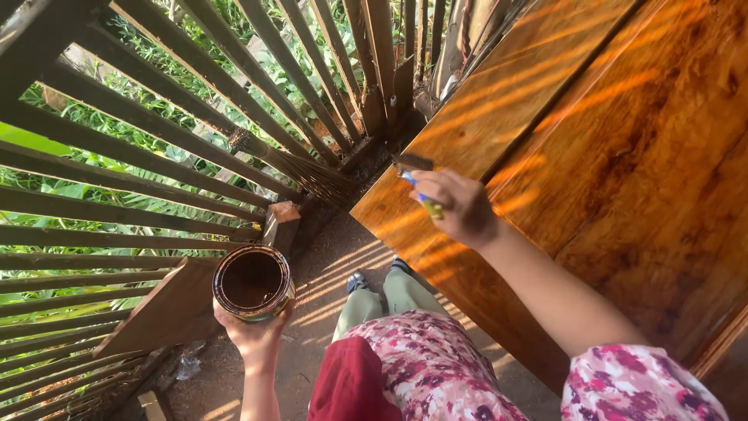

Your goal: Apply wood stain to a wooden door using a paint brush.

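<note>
While you stand beside the glossy wooden door [623, 156], your right hand [460, 206] holds a paintbrush [417, 179] by its blue and yellow handle, the fingers [436, 187] clenched around it. Its dark bristles rest against the door's left edge, near the corner of the slatted wooden fence [156, 156]. Your left hand [253, 331] cups a round open tin [253, 282] from below, the fingers grasping its base; dark brown liquid fills the tin. You hold it low and to the left, well apart from the brush, above the dirt floor [327, 257]. A loose wooden board [167, 308] leans just beside the tin, against the fence. Green plants [93, 125] show through the slats. Striped sunlight crosses the door and floor.
</note>
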